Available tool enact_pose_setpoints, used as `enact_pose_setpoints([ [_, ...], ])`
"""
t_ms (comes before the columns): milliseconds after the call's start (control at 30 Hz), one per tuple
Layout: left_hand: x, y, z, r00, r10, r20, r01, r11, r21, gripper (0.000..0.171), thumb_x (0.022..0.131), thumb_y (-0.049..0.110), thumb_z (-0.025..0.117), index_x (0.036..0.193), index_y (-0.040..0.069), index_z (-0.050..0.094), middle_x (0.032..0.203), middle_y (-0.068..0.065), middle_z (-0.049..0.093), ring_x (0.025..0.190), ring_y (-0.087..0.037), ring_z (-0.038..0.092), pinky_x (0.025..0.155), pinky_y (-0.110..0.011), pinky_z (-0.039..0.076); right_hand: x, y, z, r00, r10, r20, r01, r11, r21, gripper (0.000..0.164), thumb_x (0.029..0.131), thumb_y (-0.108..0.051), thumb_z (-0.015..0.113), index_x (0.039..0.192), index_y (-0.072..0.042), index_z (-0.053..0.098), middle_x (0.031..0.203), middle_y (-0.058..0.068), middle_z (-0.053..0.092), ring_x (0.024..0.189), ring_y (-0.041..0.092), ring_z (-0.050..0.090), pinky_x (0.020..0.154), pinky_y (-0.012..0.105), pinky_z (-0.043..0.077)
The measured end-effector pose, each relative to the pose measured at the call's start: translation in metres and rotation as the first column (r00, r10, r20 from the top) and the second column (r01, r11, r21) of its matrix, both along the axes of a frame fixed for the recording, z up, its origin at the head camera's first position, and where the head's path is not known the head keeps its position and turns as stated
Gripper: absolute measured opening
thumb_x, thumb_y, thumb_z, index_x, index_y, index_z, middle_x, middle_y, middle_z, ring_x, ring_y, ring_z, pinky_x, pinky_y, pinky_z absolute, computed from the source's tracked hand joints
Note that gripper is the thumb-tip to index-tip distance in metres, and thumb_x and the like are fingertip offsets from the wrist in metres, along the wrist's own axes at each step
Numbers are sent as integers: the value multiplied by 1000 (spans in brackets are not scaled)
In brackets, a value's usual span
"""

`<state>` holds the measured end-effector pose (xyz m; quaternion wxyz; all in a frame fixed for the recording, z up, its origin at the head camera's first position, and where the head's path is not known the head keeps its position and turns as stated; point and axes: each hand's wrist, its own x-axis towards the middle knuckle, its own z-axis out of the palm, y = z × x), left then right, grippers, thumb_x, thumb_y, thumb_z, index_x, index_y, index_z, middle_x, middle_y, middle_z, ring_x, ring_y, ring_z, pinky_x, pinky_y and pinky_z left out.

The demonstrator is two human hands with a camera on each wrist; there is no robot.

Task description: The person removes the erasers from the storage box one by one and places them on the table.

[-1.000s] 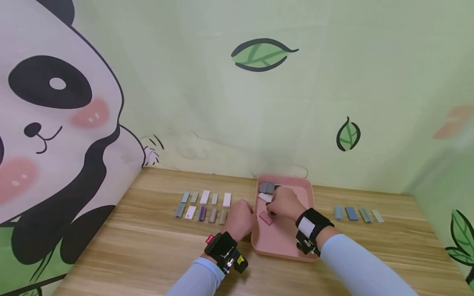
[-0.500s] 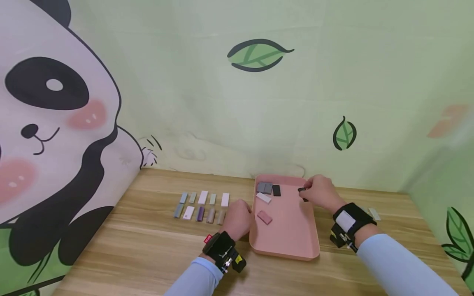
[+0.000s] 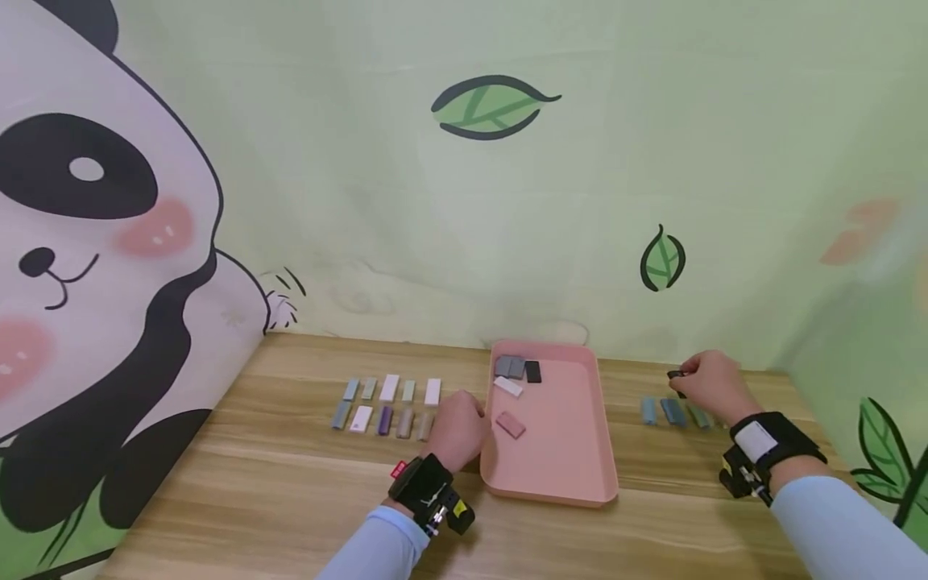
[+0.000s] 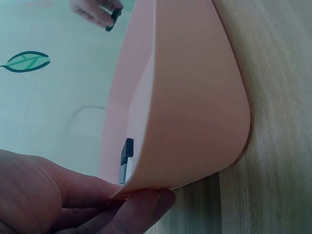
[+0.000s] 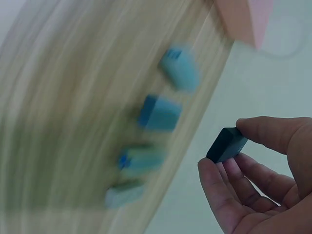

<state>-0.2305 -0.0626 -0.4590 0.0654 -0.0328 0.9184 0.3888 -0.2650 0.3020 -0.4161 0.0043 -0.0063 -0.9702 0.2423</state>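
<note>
My right hand (image 3: 716, 388) is raised above the right side of the table. It pinches a small black eraser (image 5: 226, 145) between thumb and fingers. My left hand (image 3: 457, 432) grips the left wall of the pink tray (image 3: 554, 463), thumb and fingers on either side of the rim in the left wrist view. Inside the tray lie grey erasers (image 3: 510, 367) side by side, another black eraser (image 3: 533, 371), a white eraser (image 3: 508, 387) and a pink eraser (image 3: 511, 424). Below my right hand is a row with a light blue eraser (image 3: 648, 411), a darker blue eraser (image 3: 673, 412) and a greenish one (image 3: 699, 416).
Left of the tray, two rows of erasers stand on the wooden table (image 3: 290, 483), among them a purple eraser (image 3: 385, 420) and a white block (image 3: 389, 388). A printed backdrop (image 3: 362, 201) with a panda and leaves rises behind the table's back edge.
My right hand has lifted the black eraser out of the tray and carried it right, over the row of blue erasers. The left hand stays at the tray's rim; the head view has shifted slightly.
</note>
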Motion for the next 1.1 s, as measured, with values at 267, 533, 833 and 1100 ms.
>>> enact_pose_setpoints([
  [267, 0, -1, 1, 1000, -14, -19, 14, 1000, -4, 30, 88, 10, 57, 59, 4, 64, 46, 3, 43, 40, -12, 44, 36, -23, 31, 9, 41, -9, 997, -64, -33, 66, 995, 77, 44, 81, -22, 65, 100, 17, 61, 93, 32, 64, 69, 31, 62, 55, 36, 48],
  [533, 1, 0, 3, 1000, -3, 13, 3, 1000, -10, 27, 89, 13, 58, 65, 6, 67, 49, 1, 46, 43, -14, 47, 37, -24, 32, 16, 66, -24, 987, -125, -101, 136, 985, 109, 39, 77, -17, 68, 94, 18, 62, 88, 32, 63, 73, 41, 61, 60, 42, 47],
  [833, 1, -1, 3, 999, 14, 29, -14, 1000, -7, 27, 89, 14, 58, 65, 6, 67, 50, 1, 45, 43, -15, 47, 37, -24, 32, 13, 80, -43, 972, -149, -180, 168, 981, 93, 33, 72, -14, 69, 86, 16, 65, 82, 30, 64, 69, 39, 60, 54, 39, 44],
  [1100, 2, 0, 6, 997, 25, 74, -25, 1000, 0, 25, 89, 15, 57, 67, 8, 67, 52, -1, 46, 46, -17, 49, 39, -25, 34, 13, 83, -50, 973, -170, -154, 187, 977, 105, 34, 74, -15, 68, 88, 16, 64, 80, 29, 64, 66, 36, 59, 51, 35, 41],
])
